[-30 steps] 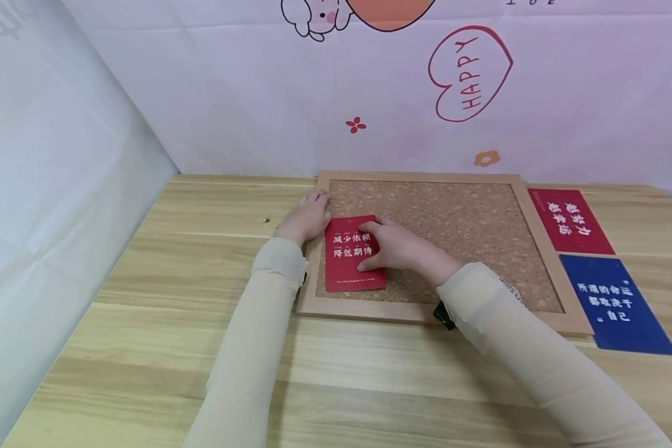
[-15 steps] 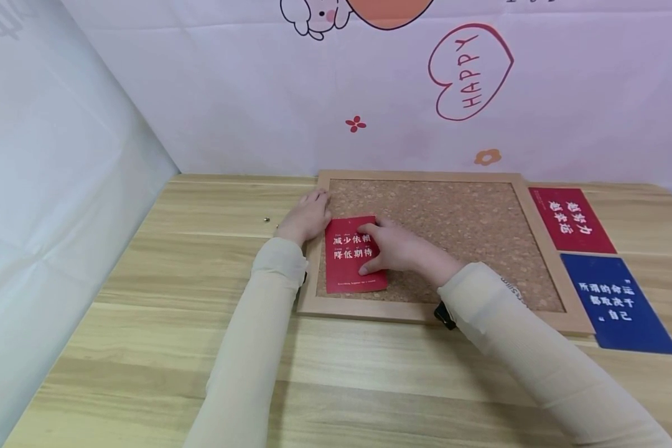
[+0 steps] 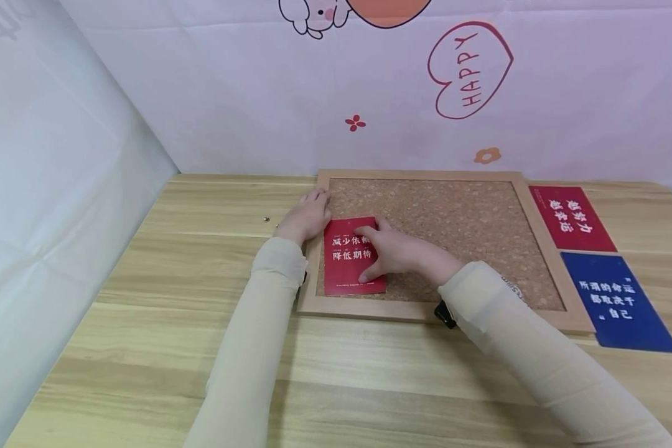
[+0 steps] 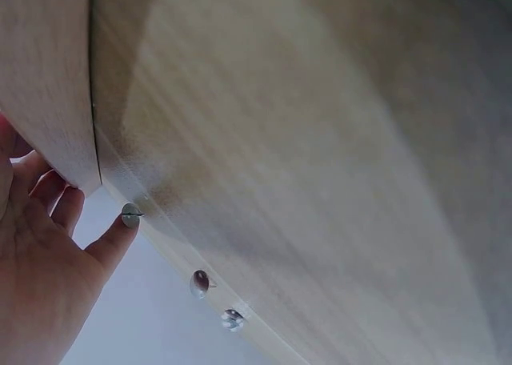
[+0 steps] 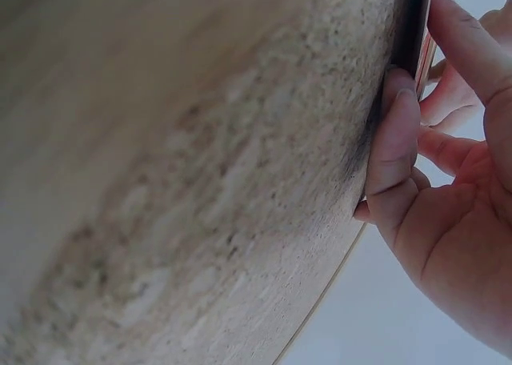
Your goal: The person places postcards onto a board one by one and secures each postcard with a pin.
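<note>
My right hand holds a red card with white lettering by its right side, over the left part of a cork board. In the right wrist view, the card shows edge-on, with fingers tucked beside its edge, close over the cork. My left hand rests at the left side of the board's wooden frame. Its fingers lie along the frame's edge in the left wrist view. There, a round-headed thumbtack overlaps the thumb tip.
Two more thumbtacks lie on the wooden table left of the left hand. Right of the board lie another red card and a blue card. A printed white cloth hangs behind the table.
The red card in my right hand has shifted slightly toward the near side of the frame, and the thumb has slid a little lower on it. My left hand stays put.
</note>
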Tool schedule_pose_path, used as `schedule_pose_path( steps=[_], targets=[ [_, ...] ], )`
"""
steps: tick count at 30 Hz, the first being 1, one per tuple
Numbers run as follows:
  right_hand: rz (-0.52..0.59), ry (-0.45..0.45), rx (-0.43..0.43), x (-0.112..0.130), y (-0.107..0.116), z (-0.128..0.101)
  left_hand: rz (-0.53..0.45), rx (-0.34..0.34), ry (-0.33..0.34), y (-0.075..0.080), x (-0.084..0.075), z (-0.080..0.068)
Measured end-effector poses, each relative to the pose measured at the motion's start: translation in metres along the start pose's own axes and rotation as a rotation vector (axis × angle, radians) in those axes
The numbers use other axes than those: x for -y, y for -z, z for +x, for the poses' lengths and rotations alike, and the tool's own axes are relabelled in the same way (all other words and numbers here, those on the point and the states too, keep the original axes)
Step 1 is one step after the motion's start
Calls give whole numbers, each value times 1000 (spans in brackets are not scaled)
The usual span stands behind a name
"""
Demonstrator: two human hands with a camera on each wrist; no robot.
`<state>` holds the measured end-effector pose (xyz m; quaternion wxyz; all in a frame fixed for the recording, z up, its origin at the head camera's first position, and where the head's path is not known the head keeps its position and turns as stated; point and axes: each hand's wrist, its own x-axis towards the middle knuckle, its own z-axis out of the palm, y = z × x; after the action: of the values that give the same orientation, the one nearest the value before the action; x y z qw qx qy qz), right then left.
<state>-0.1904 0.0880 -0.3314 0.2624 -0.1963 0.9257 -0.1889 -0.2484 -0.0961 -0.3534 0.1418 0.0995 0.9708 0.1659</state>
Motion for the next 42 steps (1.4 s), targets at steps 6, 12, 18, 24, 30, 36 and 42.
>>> schedule_pose_path(
  steps=[6,12,18,24,30,36,42],
  targets=[
    [2,2,2,-1,0,-1,1,0,0,0,-1,1],
    [-37,-18,-4,-2,-1,1,5,3,-1,1,-1,2],
    [-28,-12,12,-4,1,1,6,5,-3,0,0,3],
    [-6,-8,38,-6,0,3,-16,11,9,1,0,3],
    [-23,-12,52,-7,1,4,-9,11,7,1,-1,1],
    [-39,6,67,-6,3,3,3,6,4,0,-1,1],
    [-32,-3,85,-7,3,4,2,9,-2,0,0,1]
  ],
)
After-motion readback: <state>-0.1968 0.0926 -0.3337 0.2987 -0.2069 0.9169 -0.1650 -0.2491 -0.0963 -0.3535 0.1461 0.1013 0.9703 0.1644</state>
